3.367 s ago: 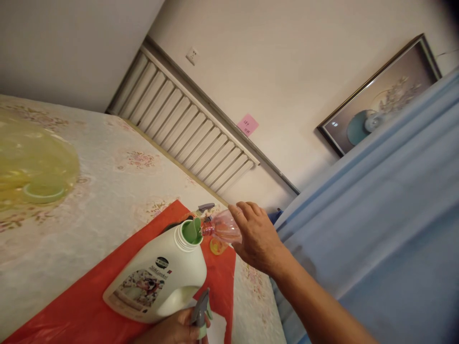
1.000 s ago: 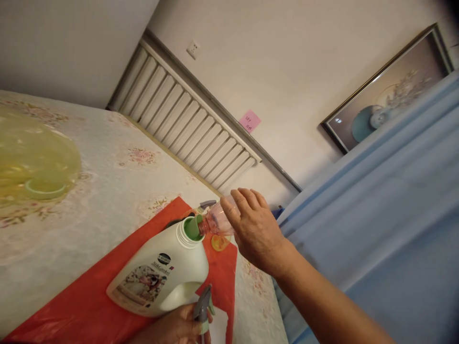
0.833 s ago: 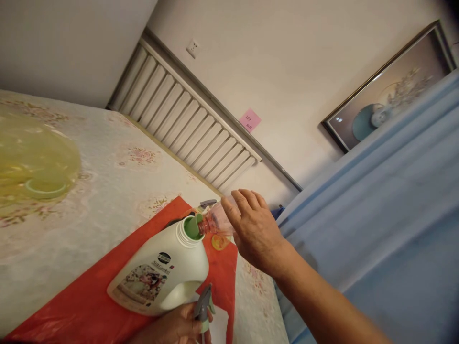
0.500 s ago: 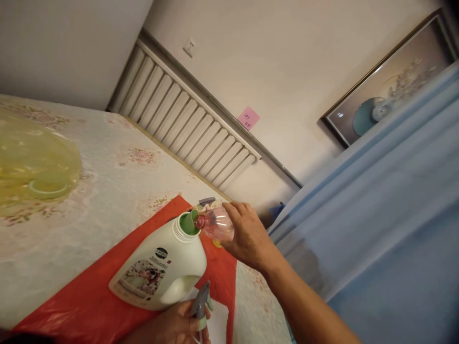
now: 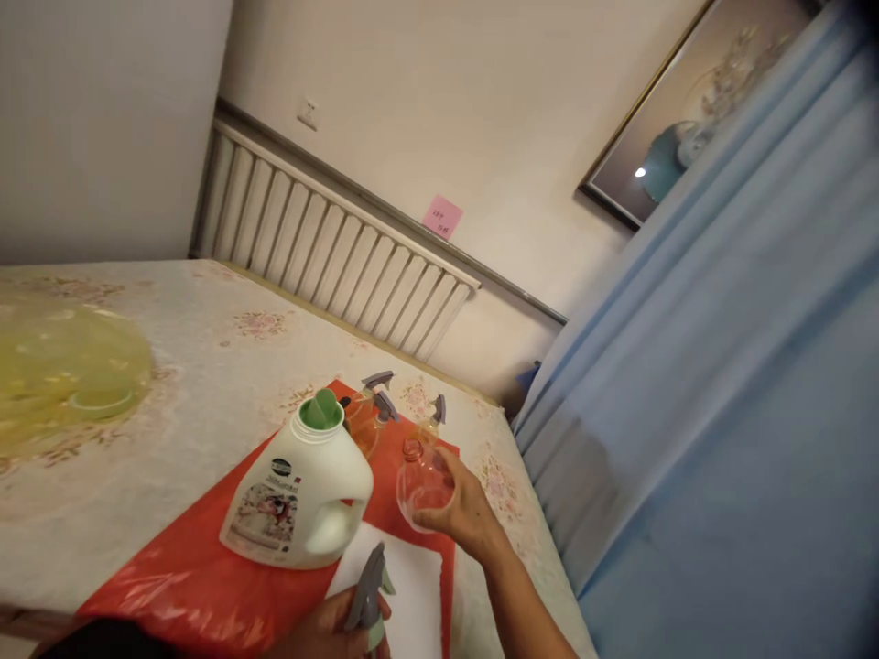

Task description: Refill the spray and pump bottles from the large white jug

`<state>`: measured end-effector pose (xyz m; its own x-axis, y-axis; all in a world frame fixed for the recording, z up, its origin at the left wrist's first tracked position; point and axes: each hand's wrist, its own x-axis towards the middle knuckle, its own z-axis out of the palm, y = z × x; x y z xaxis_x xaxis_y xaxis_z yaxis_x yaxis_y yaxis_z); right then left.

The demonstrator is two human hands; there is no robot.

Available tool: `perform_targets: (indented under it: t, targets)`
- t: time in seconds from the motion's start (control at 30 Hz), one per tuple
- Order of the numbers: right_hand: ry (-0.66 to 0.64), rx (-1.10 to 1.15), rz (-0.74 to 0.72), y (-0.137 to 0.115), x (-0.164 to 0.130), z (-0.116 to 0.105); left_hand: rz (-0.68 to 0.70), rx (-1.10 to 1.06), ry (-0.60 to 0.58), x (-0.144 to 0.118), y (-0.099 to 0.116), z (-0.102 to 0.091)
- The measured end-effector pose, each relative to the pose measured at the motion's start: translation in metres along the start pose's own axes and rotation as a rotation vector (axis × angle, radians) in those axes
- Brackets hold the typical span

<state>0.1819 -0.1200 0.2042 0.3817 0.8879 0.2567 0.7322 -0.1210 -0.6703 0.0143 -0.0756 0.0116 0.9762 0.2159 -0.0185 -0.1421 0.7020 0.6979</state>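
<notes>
— Both hands are seen at the bottom of the view; what is held by each?

— By the right hand (image 5: 461,509) a clear pinkish bottle (image 5: 424,481) is gripped, the fingers being curled round its lower body. The bottle is kept nearly upright, its open neck on top, over the far right part of the red sheet (image 5: 185,586). By the left hand (image 5: 328,631), seen only in part at the lower edge, a grey and green spray trigger (image 5: 368,597) is pinched, its nozzle pointed upward.

— And what is found just beside the bottle?

— A white detergent jug (image 5: 298,499) is stood just to its left on the red sheet, uncapped, with a green spout (image 5: 320,410) shown in its mouth and its handle turned toward the bottle. The two are near but apart. A white paper (image 5: 405,595) is laid under the near side, between the hands.

— What is placed farther off?

— Behind the jug, yellowish spray bottles with grey triggers (image 5: 376,403) are grouped on the sheet. Everything is carried by a tabletop covered in a pale flowered cloth (image 5: 206,357). At the far left a yellow translucent cover (image 5: 61,366) is seen, blurred. Along the wall a ribbed radiator (image 5: 330,265) is mounted, with a pink note (image 5: 443,216) above it. Blue curtains (image 5: 721,366) are hung on the right.
</notes>
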Motion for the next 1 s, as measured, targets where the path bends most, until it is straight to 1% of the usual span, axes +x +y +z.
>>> perform_targets:
  t: [0.07, 0.13, 0.27, 0.43, 0.5, 0.57, 0.67, 0.77, 0.87, 1.0]
  targets:
    - [0.022, 0.097, 0.088, 0.019, -0.017, 0.0, 0.006, 0.029, 0.024, -0.006, 0.009, 0.011]
    - [0.049, 0.192, 0.155, 0.035, -0.034, 0.003, 0.051, 0.064, 0.075, -0.013, 0.021, 0.023]
    - [0.13, 0.293, 0.203, 0.059, -0.065, 0.013, 0.196, 0.16, 0.195, -0.028, 0.054, 0.05]
    - [0.195, 0.328, 0.211, 0.076, -0.097, 0.028, 0.447, 0.212, 0.308, -0.04, 0.091, 0.084]
    - [0.193, 0.318, 0.219, 0.079, -0.108, 0.034, 0.506, 0.22, 0.353, -0.042, 0.103, 0.098]
    - [0.181, 0.306, 0.219, 0.079, -0.117, 0.039, 0.558, 0.225, 0.365, -0.042, 0.111, 0.111]
    - [0.167, 0.283, 0.217, 0.077, -0.129, 0.046, 0.622, 0.224, 0.39, -0.04, 0.118, 0.128]
    - [0.177, 0.248, 0.214, 0.073, -0.137, 0.05, 0.644, 0.231, 0.394, -0.038, 0.117, 0.136]
    - [0.212, 0.214, 0.214, 0.066, -0.141, 0.052, 0.627, 0.264, 0.381, -0.037, 0.113, 0.136]
    - [0.283, 0.145, 0.196, 0.053, -0.143, 0.056, 0.599, 0.299, 0.389, -0.037, 0.109, 0.133]
